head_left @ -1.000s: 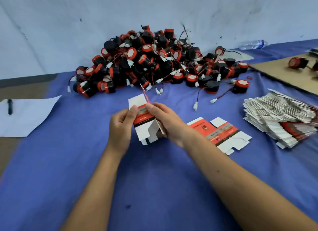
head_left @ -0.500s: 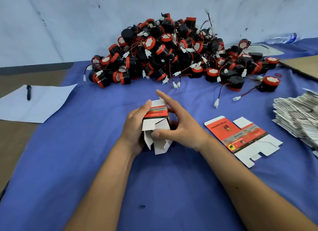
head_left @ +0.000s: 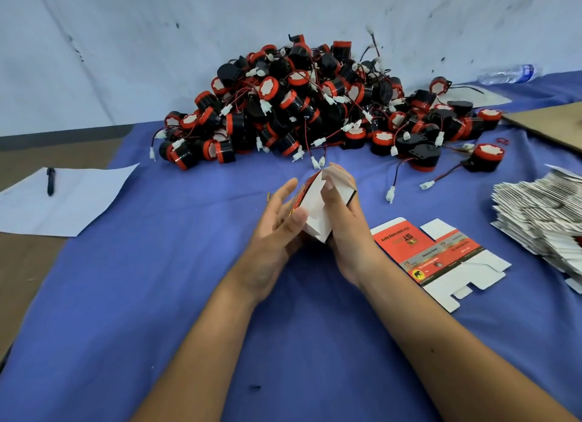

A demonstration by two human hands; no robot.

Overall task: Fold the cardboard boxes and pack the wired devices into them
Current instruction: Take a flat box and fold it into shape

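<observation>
**First speaker:** Since half a second ago, both hands have tipped the small white and red cardboard box (head_left: 315, 214) over, so its white bottom flaps now face the camera instead of its red printed side. The left hand (head_left: 277, 229) cups the box's left side, fingers nearly straight, thumb pressing a white flap. The right hand (head_left: 343, 226) wraps the right side, fingers curled round the far edge and thumb on the flaps.

**Second speaker:** Where does the box sit, and which way does it run?

**First speaker:** It is held between the two hands, apparently just above the blue cloth-covered table (head_left: 157, 327), mid-frame. Its long axis tilts away from the person, towards the heap of black and red round wired devices (head_left: 315, 107) against the wall beyond. I judge the bottom flaps are not yet locked.

**Second speaker:** Which hand is nearer the heap?

**First speaker:** The right, slightly; white connector plugs on loose wires lie just beyond its fingertips. Nothing stands between the hands and the heap.

**Second speaker:** What else is around?

**First speaker:** A flat unfolded red and white box blank (head_left: 441, 258) lies just right of the right wrist. A stack of flat box blanks (head_left: 541, 214) sits at the right edge. A white sheet of paper (head_left: 63, 201) with a black pen (head_left: 50, 180) lies far left. A clear plastic bottle (head_left: 507, 74) lies at the back right, and a brown cardboard sheet (head_left: 554, 122) nearby.
</observation>
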